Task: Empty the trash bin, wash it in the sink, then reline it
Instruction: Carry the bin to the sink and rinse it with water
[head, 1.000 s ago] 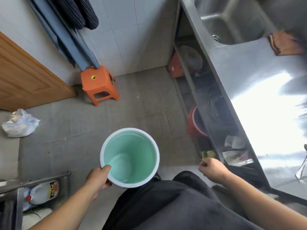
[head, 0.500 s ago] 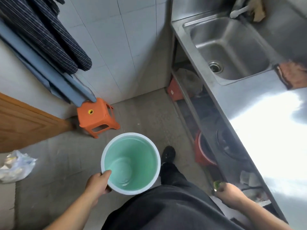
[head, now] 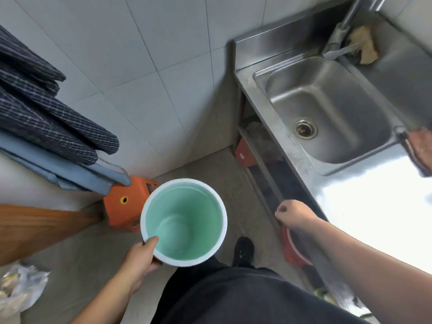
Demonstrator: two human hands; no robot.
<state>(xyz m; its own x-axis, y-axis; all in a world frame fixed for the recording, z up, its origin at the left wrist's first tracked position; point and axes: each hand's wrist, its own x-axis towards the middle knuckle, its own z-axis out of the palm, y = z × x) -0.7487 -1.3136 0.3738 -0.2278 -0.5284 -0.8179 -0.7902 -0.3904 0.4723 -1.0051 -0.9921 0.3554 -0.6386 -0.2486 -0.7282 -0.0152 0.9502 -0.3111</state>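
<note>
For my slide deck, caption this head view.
Left hand carries the empty bin toward the sink; right hand closed.

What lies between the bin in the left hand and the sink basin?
In the head view, between the bin and the sink lie bare floor and the steel counter's front edge, with cluttered shelves below. The left hand grips the rim.
</note>
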